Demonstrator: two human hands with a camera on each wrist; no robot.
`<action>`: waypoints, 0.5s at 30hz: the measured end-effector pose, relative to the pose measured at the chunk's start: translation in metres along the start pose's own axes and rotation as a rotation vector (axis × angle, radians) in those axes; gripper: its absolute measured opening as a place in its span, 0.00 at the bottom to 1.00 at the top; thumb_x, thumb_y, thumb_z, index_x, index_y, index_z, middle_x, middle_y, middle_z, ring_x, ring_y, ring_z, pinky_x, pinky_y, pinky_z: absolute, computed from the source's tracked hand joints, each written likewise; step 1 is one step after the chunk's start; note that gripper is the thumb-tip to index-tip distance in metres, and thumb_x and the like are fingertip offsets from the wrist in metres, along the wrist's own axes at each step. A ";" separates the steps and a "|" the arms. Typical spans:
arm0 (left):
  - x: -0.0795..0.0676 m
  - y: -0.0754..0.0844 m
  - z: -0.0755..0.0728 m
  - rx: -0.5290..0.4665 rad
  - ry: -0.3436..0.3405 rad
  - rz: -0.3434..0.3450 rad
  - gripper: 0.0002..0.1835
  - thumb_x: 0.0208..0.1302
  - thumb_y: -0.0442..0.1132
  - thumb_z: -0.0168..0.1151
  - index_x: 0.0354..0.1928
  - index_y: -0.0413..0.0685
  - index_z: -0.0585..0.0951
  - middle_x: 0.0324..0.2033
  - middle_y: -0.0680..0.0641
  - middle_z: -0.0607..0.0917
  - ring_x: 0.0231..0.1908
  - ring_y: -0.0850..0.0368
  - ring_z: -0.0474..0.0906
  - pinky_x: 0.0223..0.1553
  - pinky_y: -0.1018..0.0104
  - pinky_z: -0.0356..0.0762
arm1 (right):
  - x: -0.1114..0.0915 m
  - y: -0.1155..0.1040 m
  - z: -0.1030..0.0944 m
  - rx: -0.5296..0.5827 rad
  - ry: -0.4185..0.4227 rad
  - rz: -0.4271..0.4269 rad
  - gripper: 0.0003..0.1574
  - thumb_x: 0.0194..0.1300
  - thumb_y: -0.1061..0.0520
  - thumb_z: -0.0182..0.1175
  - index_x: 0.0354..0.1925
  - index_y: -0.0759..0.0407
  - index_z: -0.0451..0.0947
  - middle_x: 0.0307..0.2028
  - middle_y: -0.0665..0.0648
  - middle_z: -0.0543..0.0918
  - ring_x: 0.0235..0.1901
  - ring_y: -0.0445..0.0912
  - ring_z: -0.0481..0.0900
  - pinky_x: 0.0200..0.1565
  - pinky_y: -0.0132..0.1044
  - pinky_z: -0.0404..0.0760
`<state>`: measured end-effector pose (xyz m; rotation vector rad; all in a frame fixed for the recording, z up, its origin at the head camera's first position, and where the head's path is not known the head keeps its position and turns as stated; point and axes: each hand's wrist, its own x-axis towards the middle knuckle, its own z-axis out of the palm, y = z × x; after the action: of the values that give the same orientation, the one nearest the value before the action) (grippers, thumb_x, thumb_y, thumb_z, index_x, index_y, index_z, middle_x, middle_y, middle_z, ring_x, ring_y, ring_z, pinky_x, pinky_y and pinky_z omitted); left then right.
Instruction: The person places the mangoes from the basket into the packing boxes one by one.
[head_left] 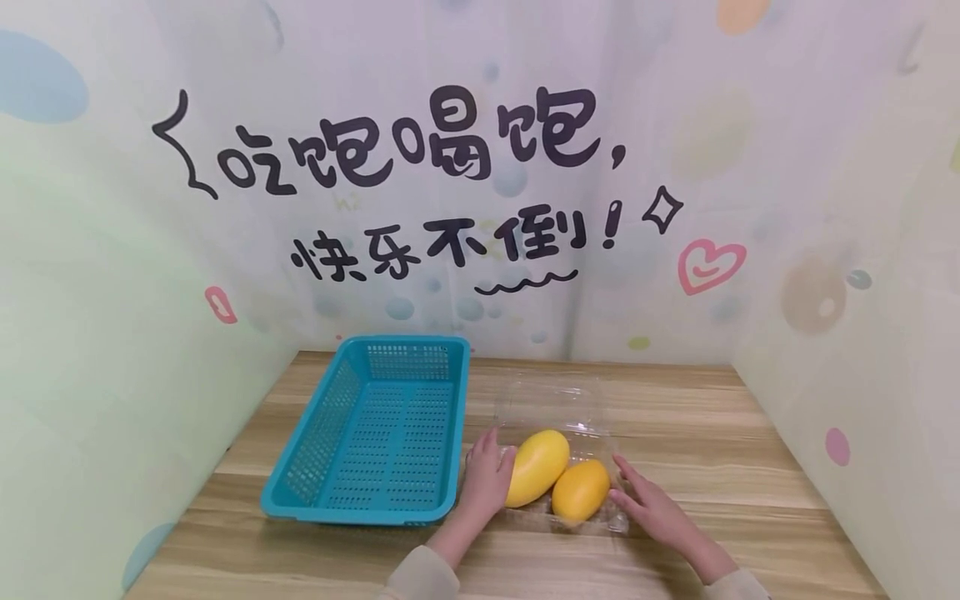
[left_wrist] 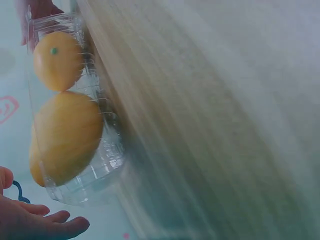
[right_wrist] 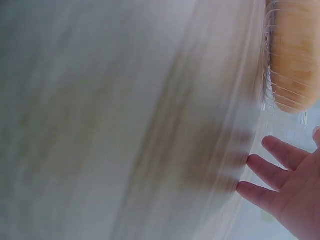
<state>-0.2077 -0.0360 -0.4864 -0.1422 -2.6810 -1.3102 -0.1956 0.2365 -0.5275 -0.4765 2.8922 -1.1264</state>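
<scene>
A clear plastic clamshell box (head_left: 618,523) sits on the table with its lid (head_left: 547,404) raised at the back. Inside lie two mangoes: a larger yellow mango (head_left: 538,468) on the left and a smaller, deeper orange mango (head_left: 581,492) on the right. The smaller mango (left_wrist: 57,61) shows a green spot in the left wrist view. My left hand (head_left: 486,482) is at the box's left side, fingers extended beside the larger mango. At the right side is my right hand (head_left: 656,508), its fingertips near the box wall; in the right wrist view its fingers are spread.
A blue-green perforated plastic basket (head_left: 457,433) stands on the wooden table (head_left: 675,400), left of the box. Patterned curtain walls (head_left: 825,250) with black lettering enclose the table at the back and both sides.
</scene>
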 end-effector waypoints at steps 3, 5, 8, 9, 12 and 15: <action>-0.003 -0.005 -0.003 -0.108 -0.029 -0.097 0.32 0.70 0.51 0.42 0.63 0.29 0.60 0.61 0.29 0.62 0.62 0.32 0.56 0.60 0.41 0.56 | 0.000 0.001 0.000 -0.002 0.003 -0.001 0.39 0.67 0.48 0.50 0.67 0.66 0.52 0.56 0.76 0.68 0.56 0.68 0.67 0.54 0.63 0.64; -0.004 -0.008 -0.003 -0.169 -0.050 -0.147 0.36 0.69 0.55 0.40 0.64 0.28 0.58 0.63 0.28 0.60 0.63 0.32 0.54 0.61 0.40 0.53 | -0.001 0.002 0.001 0.003 0.007 0.003 0.39 0.67 0.48 0.51 0.67 0.66 0.53 0.56 0.76 0.68 0.56 0.68 0.67 0.54 0.63 0.63; -0.006 -0.010 -0.004 -0.270 -0.087 -0.202 0.39 0.69 0.58 0.37 0.65 0.27 0.55 0.64 0.27 0.57 0.64 0.32 0.50 0.62 0.40 0.49 | -0.001 0.002 0.001 0.002 0.008 0.005 0.39 0.67 0.48 0.51 0.67 0.66 0.53 0.56 0.76 0.68 0.56 0.68 0.67 0.54 0.63 0.63; -0.007 -0.011 -0.003 -0.305 -0.098 -0.213 0.39 0.69 0.58 0.36 0.65 0.27 0.54 0.64 0.27 0.56 0.65 0.32 0.49 0.63 0.40 0.48 | -0.001 0.003 0.001 0.003 0.004 0.008 0.39 0.67 0.48 0.51 0.67 0.66 0.53 0.56 0.76 0.68 0.56 0.68 0.67 0.54 0.63 0.63; -0.008 -0.015 -0.002 -0.393 -0.117 -0.238 0.39 0.70 0.58 0.33 0.65 0.28 0.54 0.64 0.28 0.57 0.65 0.33 0.49 0.64 0.41 0.47 | 0.000 0.003 0.000 0.011 -0.019 0.023 0.39 0.67 0.47 0.50 0.68 0.65 0.51 0.57 0.77 0.67 0.56 0.69 0.65 0.55 0.64 0.62; -0.009 -0.019 0.000 -0.425 -0.101 -0.261 0.39 0.70 0.59 0.28 0.65 0.28 0.56 0.60 0.29 0.64 0.62 0.34 0.58 0.62 0.44 0.56 | 0.001 0.003 -0.002 0.013 -0.038 0.029 0.39 0.68 0.47 0.49 0.69 0.64 0.50 0.58 0.77 0.65 0.57 0.69 0.64 0.56 0.63 0.61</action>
<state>-0.2022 -0.0478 -0.5029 0.1019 -2.5221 -1.9910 -0.1974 0.2397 -0.5282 -0.4493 2.8476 -1.1192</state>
